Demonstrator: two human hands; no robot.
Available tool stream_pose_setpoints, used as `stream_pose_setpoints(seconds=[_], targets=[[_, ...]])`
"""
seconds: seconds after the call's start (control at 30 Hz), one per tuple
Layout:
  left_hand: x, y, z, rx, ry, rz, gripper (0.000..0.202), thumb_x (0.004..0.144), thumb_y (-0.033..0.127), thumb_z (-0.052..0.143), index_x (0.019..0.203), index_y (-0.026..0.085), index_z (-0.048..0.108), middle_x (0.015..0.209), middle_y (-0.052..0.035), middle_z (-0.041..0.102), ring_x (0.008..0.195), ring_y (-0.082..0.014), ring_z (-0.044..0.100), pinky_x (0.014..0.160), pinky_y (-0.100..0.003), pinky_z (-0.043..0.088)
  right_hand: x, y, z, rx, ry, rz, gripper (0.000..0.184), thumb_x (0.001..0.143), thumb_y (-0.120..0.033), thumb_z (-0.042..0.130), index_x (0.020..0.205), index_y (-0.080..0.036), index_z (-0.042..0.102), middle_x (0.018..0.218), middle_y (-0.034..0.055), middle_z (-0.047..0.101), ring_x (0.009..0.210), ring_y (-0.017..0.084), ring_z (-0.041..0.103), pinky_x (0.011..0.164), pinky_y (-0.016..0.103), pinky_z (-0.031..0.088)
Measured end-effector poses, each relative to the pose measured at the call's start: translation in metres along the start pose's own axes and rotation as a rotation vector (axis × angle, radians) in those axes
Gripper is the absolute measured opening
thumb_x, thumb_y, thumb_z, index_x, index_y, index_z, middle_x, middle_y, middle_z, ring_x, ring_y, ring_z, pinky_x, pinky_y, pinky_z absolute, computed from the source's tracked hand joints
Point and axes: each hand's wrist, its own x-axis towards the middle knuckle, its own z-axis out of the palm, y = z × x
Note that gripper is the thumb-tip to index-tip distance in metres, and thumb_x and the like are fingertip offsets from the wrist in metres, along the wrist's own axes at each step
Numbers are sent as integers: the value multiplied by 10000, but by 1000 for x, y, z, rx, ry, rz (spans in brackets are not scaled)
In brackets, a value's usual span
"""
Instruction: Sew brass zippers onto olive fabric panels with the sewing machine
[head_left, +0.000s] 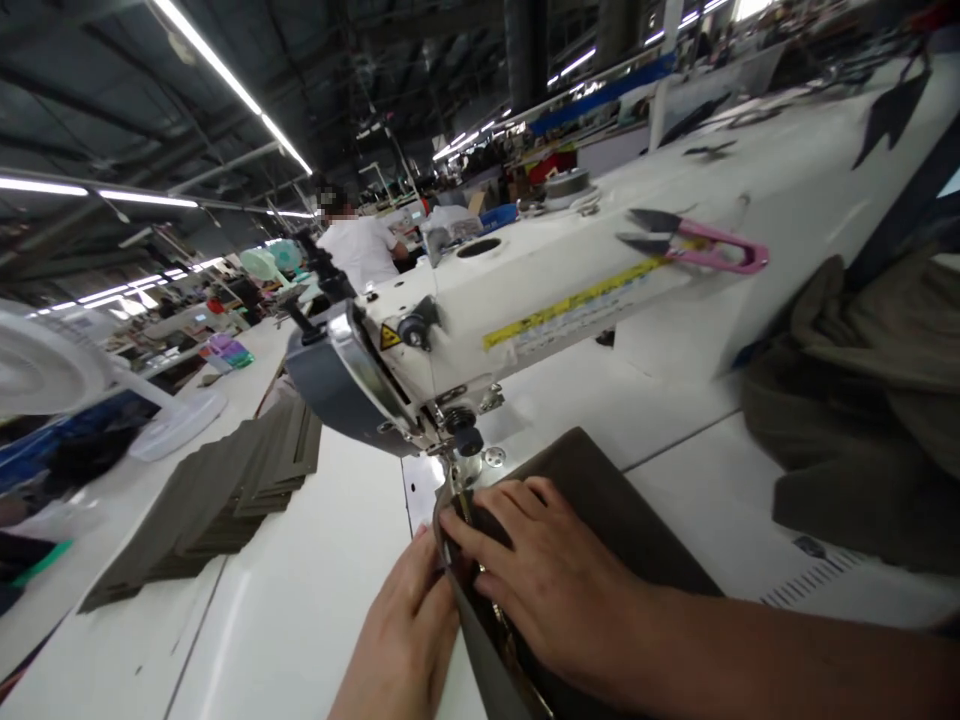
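Olive-brown cloth, a flat dark panel of woven fabric (600,500), lies on the white bench (300,600) with its front corner tucked under the metal presser foot (455,478) of the white industrial sewing machine (525,290). Its folded edge, the long axis I watch, runs from the foot straight back towards me, and my 2 hands sit on either side of that line.

My right hand (547,585) is the nearer to the foot. It lies open, palm down, fingers spread flat on the panel just behind the needle. My left hand (405,640) rests on the bench left of the edge, fingertips touching the fold; whether it pinches the cloth or only leans against it I cannot tell. So the panel lies under my right hand and just to the right of my left.

Pink-handled thread snips (705,245) lie on the machine's arm. A stack of cut olive fabric pieces (217,490) sits to the left and a heap of olive cloth (862,420) to the right. Far behind, a person in a white shirt (360,250) works at another station.
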Motion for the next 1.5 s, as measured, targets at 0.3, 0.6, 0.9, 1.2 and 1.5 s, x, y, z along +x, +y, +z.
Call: stream_pose_setpoints(seconds=[0.3,0.6,0.9,1.2,1.5], targets=[[-7,-37,28,-18,-46,31,623,878,257,432,1395,354,98,1337,4,437,1167,-242,474,897,-339,505,2,7,8,13,58,-24,450,861,-366,471,1288,-246,401,1130,84,546,1021,271,472,879,502,332],[5,-16,11,54,74,97,477,878,195,366,1344,270,297,1340,-38,434,1178,-225,464,923,-342,481,0,5,6,2,92,-14,283,831,-216,459,1061,-101,579,1051,135,601,989,262,516,905,445,376],[12,11,-4,65,48,31,417,806,41,339,1188,136,476,1277,-125,492,1191,-230,448,963,-416,442,-19,10,-10,0,-108,-155,465,851,-187,379,1310,-121,399,1375,115,379,1287,233,285,1074,426,226],[9,14,-1,119,143,57,352,836,76,341,1128,105,536,1228,-151,525,1153,-239,478,930,-419,466,-6,2,-5,64,-56,-20,432,864,-154,376,1293,-115,415,1237,128,514,1134,233,441,991,437,309],[2,-8,13,243,149,169,417,868,156,367,1276,80,403,1184,-179,551,1144,-255,487,881,-361,501,-3,1,3,27,-12,6,450,877,-258,421,1319,-197,363,1181,88,528,1086,247,446,959,475,299]])
